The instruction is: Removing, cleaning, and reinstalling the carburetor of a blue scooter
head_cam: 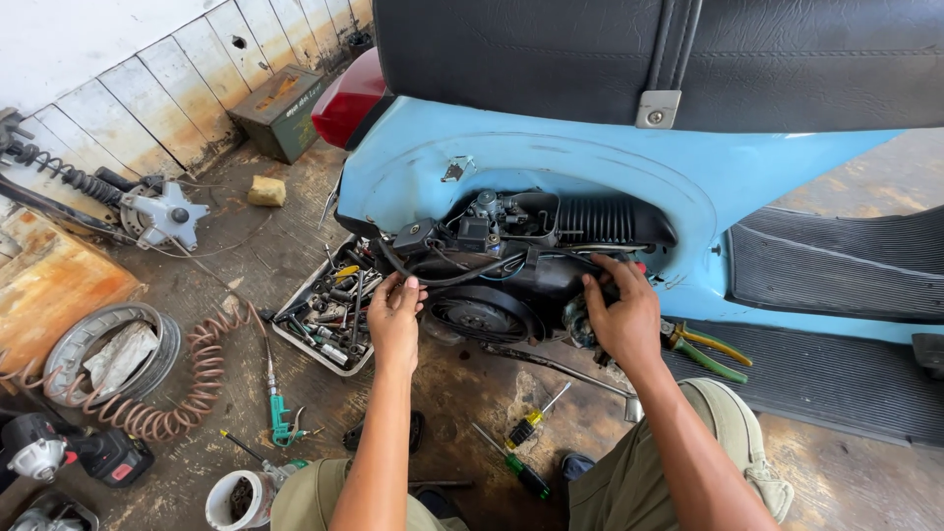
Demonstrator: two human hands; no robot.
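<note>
I see the engine (511, 265) sitting in the open side bay of the blue scooter (590, 162), centre of view, under the black seat (688, 49). My left hand (395, 315) is at 8 o'clock of the engine, fingers curled around a black hose (442, 279) that loops off the engine, gripping it. My right hand (619, 315) is at 4 o'clock, fingers bent and pressed on the engine's right end; whatever is under the palm is hidden, so I cannot tell if it grips anything. A round fan cover (482, 317) shows between the two hands.

Pliers (703, 349) with green-yellow handles lie just right of the right hand, on the black mat (836, 383). A tool tray (329, 305) sits on the floor (246, 256) at 9 o'clock of the left hand, nearly touching. Two screwdrivers (526, 442) lie at 6 o'clock. Farther left: coiled air hose (187, 383), green box (280, 113) by the wall, red drill (74, 452) at 8 o'clock.
</note>
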